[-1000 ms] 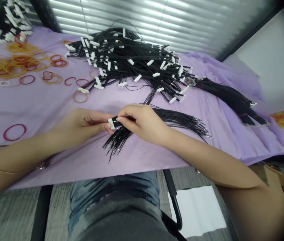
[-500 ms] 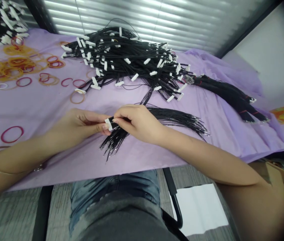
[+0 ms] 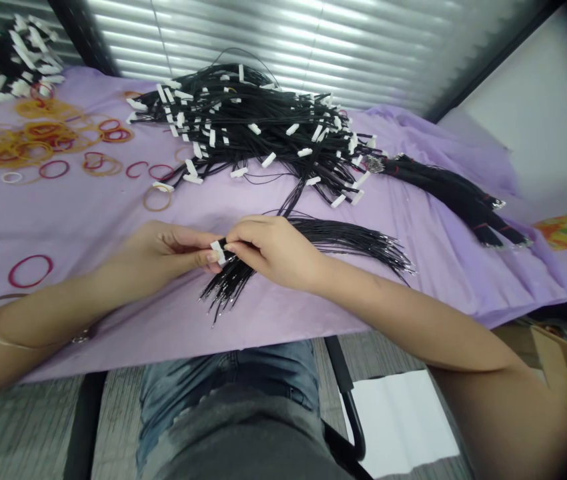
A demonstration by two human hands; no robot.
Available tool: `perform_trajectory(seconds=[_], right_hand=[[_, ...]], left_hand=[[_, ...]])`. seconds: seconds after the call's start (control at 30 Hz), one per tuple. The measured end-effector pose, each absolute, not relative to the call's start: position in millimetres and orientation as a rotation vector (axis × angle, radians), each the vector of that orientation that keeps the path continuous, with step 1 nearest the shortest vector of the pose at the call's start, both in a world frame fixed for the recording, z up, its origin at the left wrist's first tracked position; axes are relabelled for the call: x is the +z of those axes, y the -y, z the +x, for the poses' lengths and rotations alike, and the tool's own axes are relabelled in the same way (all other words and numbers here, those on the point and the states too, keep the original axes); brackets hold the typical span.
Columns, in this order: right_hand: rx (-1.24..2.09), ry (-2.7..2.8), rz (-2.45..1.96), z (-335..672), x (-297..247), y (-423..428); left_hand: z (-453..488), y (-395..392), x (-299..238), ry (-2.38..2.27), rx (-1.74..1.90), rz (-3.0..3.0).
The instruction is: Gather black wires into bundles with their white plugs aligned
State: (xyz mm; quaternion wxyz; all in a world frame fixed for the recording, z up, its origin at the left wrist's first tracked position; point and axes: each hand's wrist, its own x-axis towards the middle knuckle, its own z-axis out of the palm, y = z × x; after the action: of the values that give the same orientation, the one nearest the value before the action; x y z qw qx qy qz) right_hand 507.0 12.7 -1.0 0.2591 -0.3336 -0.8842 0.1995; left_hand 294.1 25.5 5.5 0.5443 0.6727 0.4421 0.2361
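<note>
Between the thumb and fingers of my left hand [image 3: 176,252] is a small white connector [image 3: 218,253]. My right hand [image 3: 278,253] pinches the black wires right beside that connector; its fingertips almost meet those of the left. Under both hands lies a loose bundle of thin black wires [image 3: 348,233] with bare metal tips, fanning out to the right. A second fan of wire ends [image 3: 223,287] spreads toward the table's front edge. Part of the bundle is hidden beneath my right hand.
A large heap of black cables with white connectors [image 3: 258,127] lies at the back of the purple cloth [image 3: 163,333]. Orange and red rubber bands [image 3: 38,143] are scattered on the left. Tied black wire bundles [image 3: 448,187] rest at right. Another connector pile [image 3: 28,57] sits far left.
Both hands keep their hold on the connector and wires with hardly any movement. The whole view has shifted slightly downward in the picture.
</note>
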Motion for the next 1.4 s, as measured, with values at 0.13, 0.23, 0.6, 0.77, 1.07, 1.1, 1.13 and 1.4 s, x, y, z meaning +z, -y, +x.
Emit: perform_trajectory(seconds=[0.13, 0.23, 0.6, 0.77, 1.07, 1.1, 1.13, 1.4], right_hand=[[0.539, 2.381, -0.918, 506.1, 1.0, -11.9], [0.572, 2.352, -0.938, 506.3, 4.3, -10.5], [0.304, 2.338, -0.853, 516.8, -0.9, -13.6], [0.155, 2.289, -0.794, 524.7, 5.3, -14.2], [0.491, 2.379, -0.868, 507.1, 2.9, -4.6], [0.476, 2.362, -0.793, 506.7, -0.5, -8.7], [0.462, 2.32, -0.739, 506.8, -3.4, -13.0], [0.705, 1.987, -0.947, 504.6, -0.9, -16.7]], left_hand=[[294.3, -24.9, 5.9, -1.033, 0.543, 1.598], [294.5, -23.3, 7.4, -0.971, 0.551, 1.592], [284.6, -36.1, 7.5, -0.93, 0.577, 1.617], [282.3, -36.6, 7.5, -0.911, 0.613, 1.509], [290.6, -34.4, -0.5, -0.937, 0.684, 1.443], [290.7, -32.9, -1.4, -0.962, 0.677, 1.432], [290.6, -31.4, -1.9, -0.99, 0.656, 1.44], [291.3, -28.9, -1.2, -0.935, 0.624, 1.128]])
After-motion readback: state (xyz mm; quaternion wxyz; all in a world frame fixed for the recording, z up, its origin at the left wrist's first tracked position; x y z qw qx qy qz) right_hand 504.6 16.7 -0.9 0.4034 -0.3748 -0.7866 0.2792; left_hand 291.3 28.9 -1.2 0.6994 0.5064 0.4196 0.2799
